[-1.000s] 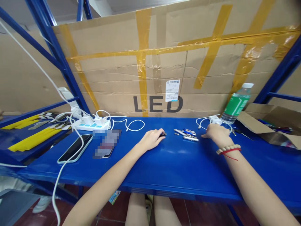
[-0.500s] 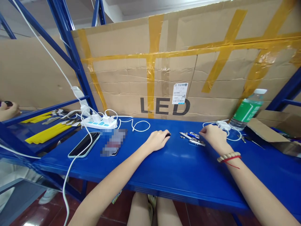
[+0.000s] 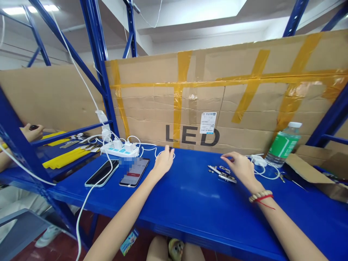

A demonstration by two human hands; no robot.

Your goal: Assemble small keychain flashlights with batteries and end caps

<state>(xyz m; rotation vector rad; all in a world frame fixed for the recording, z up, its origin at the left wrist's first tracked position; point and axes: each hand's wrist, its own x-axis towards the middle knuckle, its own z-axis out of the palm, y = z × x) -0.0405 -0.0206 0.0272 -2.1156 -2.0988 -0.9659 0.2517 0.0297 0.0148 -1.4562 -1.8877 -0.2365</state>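
Observation:
My left hand (image 3: 164, 161) is closed around a small black object (image 3: 170, 148) whose tip shows at the fingers; its kind is unclear. It hovers over the back of the blue table, right of the phones, by a white cable. My right hand (image 3: 238, 167) has thumb and forefinger drawn together in a pinch; anything between them is too small to make out. Just below and left of it lie silver pen-like barrels (image 3: 227, 177), a blue clip-like part (image 3: 224, 169) and tiny metal pieces (image 3: 210, 170). A beaded bracelet (image 3: 260, 196) circles my right wrist.
Two phones (image 3: 136, 174) and a white power strip (image 3: 119, 149) stand at left. A bottle (image 3: 284, 145), a charger (image 3: 259, 160) and an open carton (image 3: 307, 170) are at right. Taped cardboard (image 3: 152, 108) walls the back. Another person's hand (image 3: 32, 132) is far left.
My left hand has moved left toward the phones with the small black object. My right hand has shifted slightly left above the parts. The view has tilted up.

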